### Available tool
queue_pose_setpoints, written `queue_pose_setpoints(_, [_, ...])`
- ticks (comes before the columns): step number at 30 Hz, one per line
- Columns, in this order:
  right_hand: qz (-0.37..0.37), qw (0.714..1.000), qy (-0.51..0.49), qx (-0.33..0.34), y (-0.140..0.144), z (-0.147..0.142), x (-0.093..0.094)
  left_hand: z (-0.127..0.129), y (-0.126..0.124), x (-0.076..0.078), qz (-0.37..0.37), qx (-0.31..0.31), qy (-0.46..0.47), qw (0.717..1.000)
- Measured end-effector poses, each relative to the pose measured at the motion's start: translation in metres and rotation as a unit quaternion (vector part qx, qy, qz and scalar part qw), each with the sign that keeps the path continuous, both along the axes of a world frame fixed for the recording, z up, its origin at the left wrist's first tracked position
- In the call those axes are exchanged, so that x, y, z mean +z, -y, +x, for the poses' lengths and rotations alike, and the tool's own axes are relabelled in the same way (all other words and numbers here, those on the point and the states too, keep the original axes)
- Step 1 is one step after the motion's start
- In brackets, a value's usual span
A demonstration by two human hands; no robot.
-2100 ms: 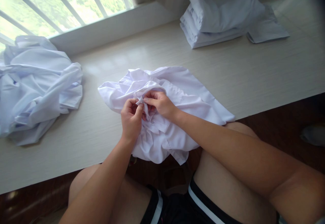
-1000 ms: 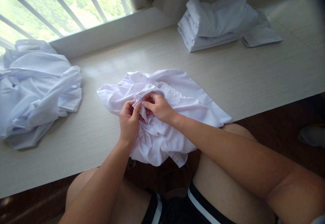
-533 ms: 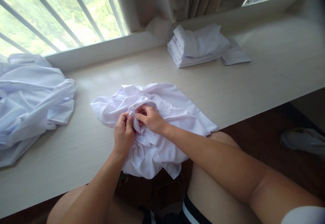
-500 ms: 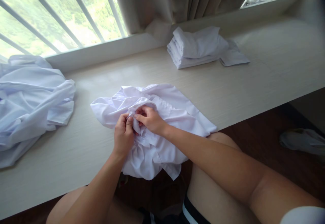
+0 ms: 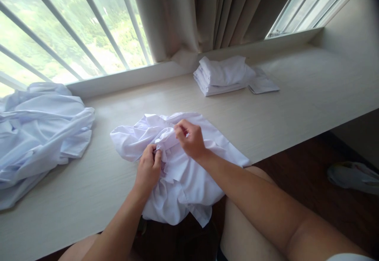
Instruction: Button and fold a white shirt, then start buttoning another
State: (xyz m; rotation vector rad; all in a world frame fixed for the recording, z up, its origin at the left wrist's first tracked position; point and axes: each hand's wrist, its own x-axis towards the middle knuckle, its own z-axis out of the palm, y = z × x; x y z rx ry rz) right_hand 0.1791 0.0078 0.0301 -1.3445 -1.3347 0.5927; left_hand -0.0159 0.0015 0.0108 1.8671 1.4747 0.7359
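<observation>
Two hands on a crumpled white shirt (image 5: 180,174) at the ledge (image 5: 296,107) front edge, left hand (image 5: 148,169) and right hand (image 5: 191,138) both pinched on its fabric, folded stack (image 5: 223,75) near the back edge.

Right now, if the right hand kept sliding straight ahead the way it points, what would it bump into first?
The right hand points up and left, so it would probably first meet the crumpled white shirt it is pinching, then bare ledge and the window frame, though depth is hard to judge.
</observation>
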Motion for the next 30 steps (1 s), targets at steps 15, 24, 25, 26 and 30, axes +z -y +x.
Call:
queue_pose_setpoints(15, [-0.432,0.846,0.311,-0.032,-0.016,0.094,0.001,-0.029,-0.029,-0.005,0.034,-0.022,-0.24,0.97])
queue_pose_setpoints(24, [-0.366,0.919,-0.092,0.112,-0.008,0.107,-0.003,-0.06,-0.053,0.002,0.009,-0.018,-0.286,0.958])
queue_pose_setpoints(25, [-0.347,0.911,-0.185,0.125,-0.007,0.105,-0.002,-0.065,-0.056,0.002,0.011,-0.01,-0.293,0.956])
queue_pose_setpoints(26, [-0.326,0.897,-0.266,0.139,-0.007,0.103,0.0,-0.07,-0.058,0.002,0.012,0.0,-0.3,0.954])
queue_pose_setpoints(30, [-0.242,0.849,-0.443,0.154,-0.012,0.082,0.01,-0.075,-0.055,0.005,0.037,0.039,-0.317,0.947])
